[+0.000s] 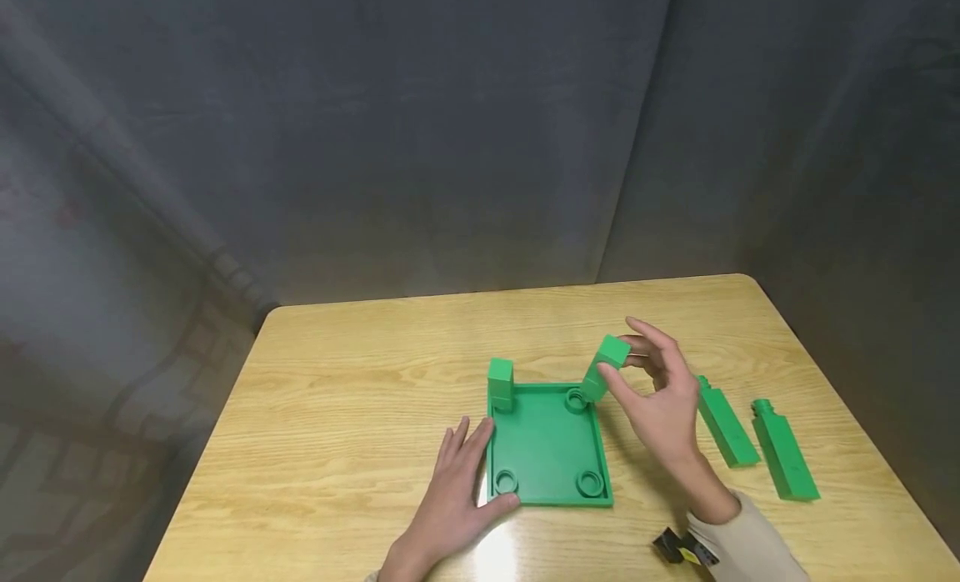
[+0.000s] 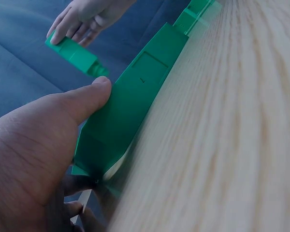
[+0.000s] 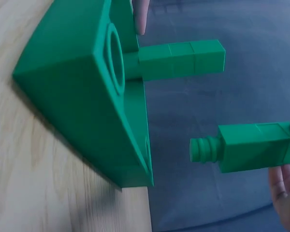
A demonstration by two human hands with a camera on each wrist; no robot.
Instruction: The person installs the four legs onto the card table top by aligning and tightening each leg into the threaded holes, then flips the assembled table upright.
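A square green tabletop with a raised rim and round sockets at its corners lies on the table. One green leg stands upright at its far left corner. Between thumb and fingers, my right hand pinches a second leg, tilted by the far right socket. Its threaded end points at the tabletop, with a gap showing in the right wrist view. My left hand rests at the near left corner, fingers extended along the left side, thumb against the front wall.
Two more green legs, one nearer and one farther right, lie on the wooden table. A small black and yellow item is beside the right sleeve. Dark curtains hang behind the table.
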